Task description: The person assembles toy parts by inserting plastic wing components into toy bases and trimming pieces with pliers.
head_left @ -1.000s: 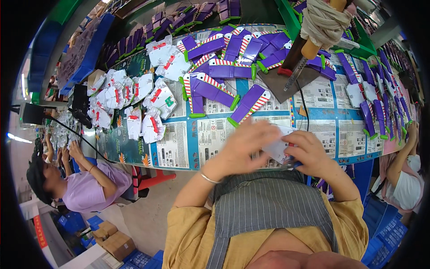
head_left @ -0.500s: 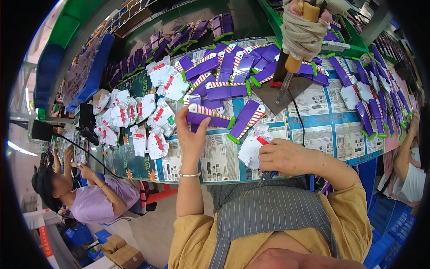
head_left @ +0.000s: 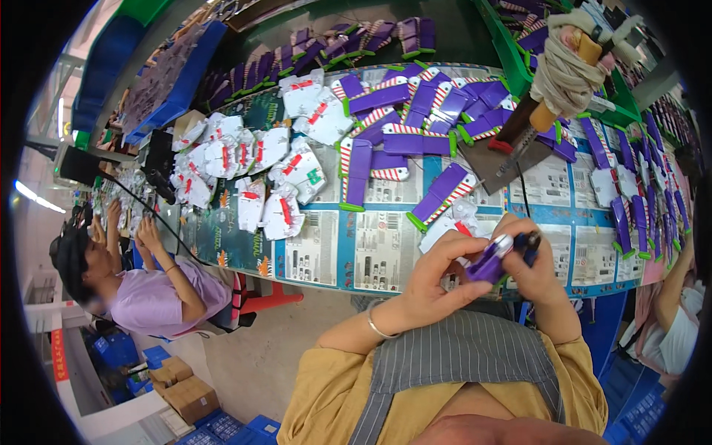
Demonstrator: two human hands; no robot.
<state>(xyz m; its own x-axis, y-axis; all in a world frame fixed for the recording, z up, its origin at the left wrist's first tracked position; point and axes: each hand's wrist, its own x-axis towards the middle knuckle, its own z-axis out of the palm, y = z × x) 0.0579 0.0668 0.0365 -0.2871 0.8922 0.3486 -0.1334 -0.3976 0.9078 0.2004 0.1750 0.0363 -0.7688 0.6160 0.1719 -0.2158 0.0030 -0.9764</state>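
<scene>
Near the counter's (head_left: pixel 345 256) front edge, the left hand (head_left: pixel 434 280) pinches a shiny purple plastic piece (head_left: pixel 486 265); the right hand (head_left: pixel 532 276) holds a small dark thing (head_left: pixel 530 251) beside it. At the right end, long purple arms (head_left: pixel 621 224) look joined to flat white plates (head_left: pixel 604 187); red-and-white plastic plates (head_left: pixel 282 215) lie loose leftward.

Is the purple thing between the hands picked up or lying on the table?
Picked up: the left hand has its thumb and fingers around the purple piece.
</scene>
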